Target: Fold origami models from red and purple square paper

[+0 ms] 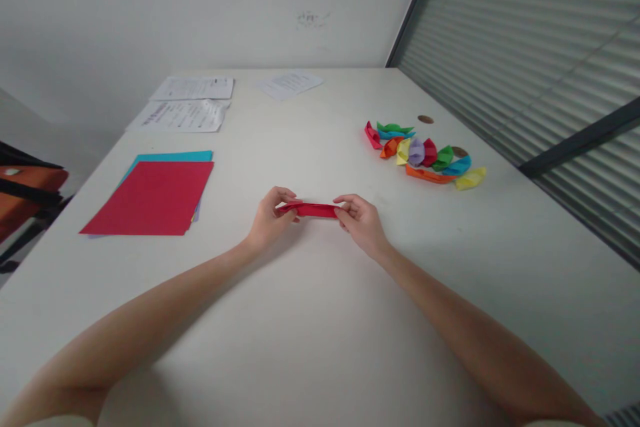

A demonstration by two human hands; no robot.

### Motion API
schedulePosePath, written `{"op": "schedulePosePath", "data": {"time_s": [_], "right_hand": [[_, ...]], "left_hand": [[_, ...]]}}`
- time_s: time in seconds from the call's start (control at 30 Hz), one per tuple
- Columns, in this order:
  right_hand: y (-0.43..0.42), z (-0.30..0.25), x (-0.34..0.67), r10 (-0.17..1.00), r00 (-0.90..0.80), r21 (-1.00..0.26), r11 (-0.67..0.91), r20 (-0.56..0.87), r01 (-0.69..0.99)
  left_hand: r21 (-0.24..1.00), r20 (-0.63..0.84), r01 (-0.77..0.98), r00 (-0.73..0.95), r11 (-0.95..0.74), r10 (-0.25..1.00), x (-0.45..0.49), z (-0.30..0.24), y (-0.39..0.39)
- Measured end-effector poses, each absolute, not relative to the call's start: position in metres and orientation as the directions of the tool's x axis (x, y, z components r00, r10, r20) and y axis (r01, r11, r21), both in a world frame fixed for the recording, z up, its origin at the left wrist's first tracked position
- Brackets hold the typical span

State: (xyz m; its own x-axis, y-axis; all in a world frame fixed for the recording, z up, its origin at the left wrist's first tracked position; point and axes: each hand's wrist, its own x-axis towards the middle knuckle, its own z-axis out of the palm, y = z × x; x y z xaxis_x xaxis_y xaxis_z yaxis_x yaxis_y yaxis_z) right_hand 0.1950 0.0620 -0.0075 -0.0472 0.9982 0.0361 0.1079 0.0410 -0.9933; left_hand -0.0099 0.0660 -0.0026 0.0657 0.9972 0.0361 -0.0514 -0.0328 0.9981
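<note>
Between my two hands is a narrow strip of folded red paper (318, 211), held level just over the white table (310, 320). My left hand (274, 215) pinches its left end between thumb and fingers. At the right end, my right hand (361, 219) grips the paper the same way. The left tip of the folded paper is partly covered by my fingers.
On the left lies a stack of coloured paper sheets (150, 197), red on top. Several small folded paper boats (417, 152) cluster at the right. Printed sheets (185, 115) rest at the far left, another printed paper (293, 84) at the back. Window blinds (530, 53) border the right side.
</note>
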Motion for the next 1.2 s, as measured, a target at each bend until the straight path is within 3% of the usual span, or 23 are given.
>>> {"op": "schedulePosePath", "data": {"time_s": [0.17, 0.33, 0.53, 0.7, 0.9, 1.2], "right_hand": [[0.0622, -0.0080, 0.1952, 0.998, -0.065, -0.989, -0.002, -0.012, 0.148], [0.0639, -0.0065, 0.1979, 0.998, 0.003, -0.995, -0.066, -0.066, 0.078], [0.0633, -0.0077, 0.1980, 1.000, 0.007, -0.994, -0.002, -0.001, 0.108], [0.0615, -0.0102, 0.1979, 0.998, -0.034, -0.984, 0.056, 0.051, 0.171], [0.0610, -0.0131, 0.1979, 0.997, -0.073, -0.988, 0.017, 0.006, 0.152], [0.0581, -0.0129, 0.1915, 0.998, -0.058, -0.986, 0.024, 0.015, 0.164]], "left_hand": [[0.999, -0.041, 0.034, 0.177, 0.036, 0.983, -0.0121, -0.0002, 0.0670], [0.982, -0.089, -0.137, 0.265, 0.129, 0.960, -0.0141, -0.0040, 0.0680], [0.912, -0.193, -0.305, 0.272, 0.274, 0.943, -0.0123, -0.0042, 0.0684], [0.958, -0.165, -0.198, 0.220, 0.210, 0.961, -0.0134, -0.0063, 0.0694], [0.996, -0.088, 0.017, 0.175, 0.086, 0.981, -0.0138, -0.0090, 0.0712], [0.991, -0.134, -0.022, 0.068, 0.135, 0.989, -0.0117, -0.0065, 0.0688]]}}
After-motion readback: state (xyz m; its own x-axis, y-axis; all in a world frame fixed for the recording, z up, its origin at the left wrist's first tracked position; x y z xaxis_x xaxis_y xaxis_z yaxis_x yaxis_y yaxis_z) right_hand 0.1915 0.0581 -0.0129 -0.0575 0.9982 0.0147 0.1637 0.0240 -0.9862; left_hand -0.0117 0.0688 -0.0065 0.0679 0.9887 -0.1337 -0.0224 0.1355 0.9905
